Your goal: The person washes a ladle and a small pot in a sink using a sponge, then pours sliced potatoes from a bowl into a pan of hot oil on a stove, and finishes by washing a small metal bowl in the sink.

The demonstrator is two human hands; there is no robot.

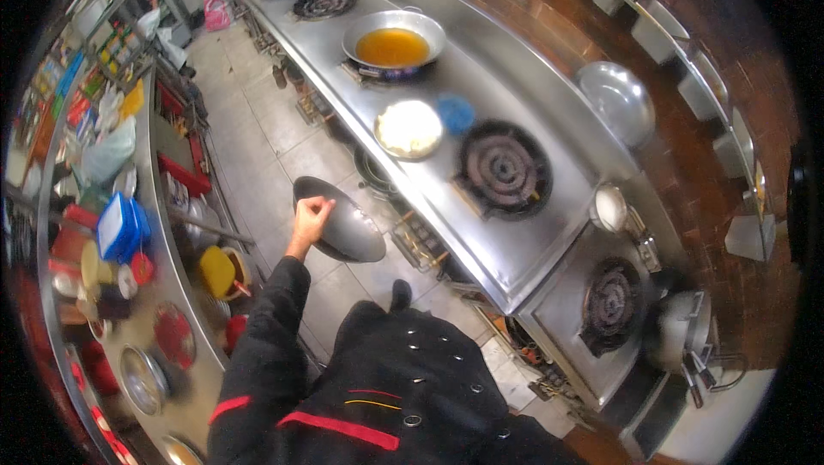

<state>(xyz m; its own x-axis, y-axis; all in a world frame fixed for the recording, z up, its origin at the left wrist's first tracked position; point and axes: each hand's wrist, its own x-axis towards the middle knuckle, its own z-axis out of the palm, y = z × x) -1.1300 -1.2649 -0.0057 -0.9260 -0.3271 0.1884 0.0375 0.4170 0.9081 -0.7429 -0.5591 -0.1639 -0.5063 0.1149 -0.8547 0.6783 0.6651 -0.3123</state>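
My left hand [313,219] grips the rim of a dark metal wok [353,227], which hangs tilted over the tiled floor between the stove and the counter. My right hand is out of view. Before me on the steel stove top [463,233] stands a round plate or bowl of white food [409,130], very bright in the picture. A blue round item [456,113] lies beside it, near a gas burner [504,167]. Farther along, a wide metal wok [394,40] with orange-brown liquid rests on another burner.
A large metal bowl [616,104] leans at the wall behind the stove. Right of me are a lower burner [611,305] and a big pot [679,330] with utensils. The left counter bears blue containers [122,227] and a steel bowl [143,380]. Gas valves [418,243] stick out below the stove edge.
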